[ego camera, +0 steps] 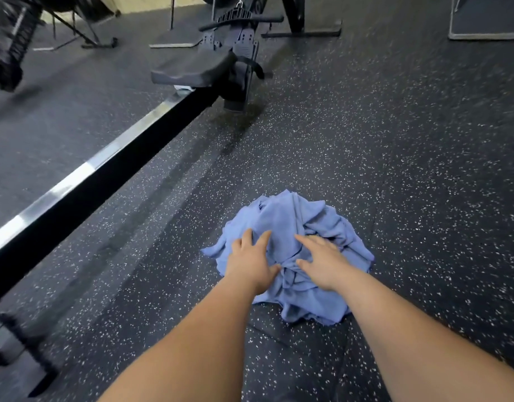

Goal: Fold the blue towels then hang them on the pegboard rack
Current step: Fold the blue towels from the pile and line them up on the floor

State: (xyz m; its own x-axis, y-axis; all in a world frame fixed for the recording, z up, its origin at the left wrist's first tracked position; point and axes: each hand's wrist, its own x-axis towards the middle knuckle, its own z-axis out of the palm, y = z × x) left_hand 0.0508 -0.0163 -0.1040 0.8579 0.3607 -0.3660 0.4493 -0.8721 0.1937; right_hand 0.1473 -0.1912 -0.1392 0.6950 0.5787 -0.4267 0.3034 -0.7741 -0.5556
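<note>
Our left hand (251, 258) and right hand (322, 261) lay open, fingers spread, gripping nothing, on the crumpled blue towels (290, 216) heaped under them. We judged it best to find one edge first, then lift a single towel clear.

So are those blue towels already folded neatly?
No, the blue towels lie in a crumpled heap on the floor under the left hand and right hand.
</note>
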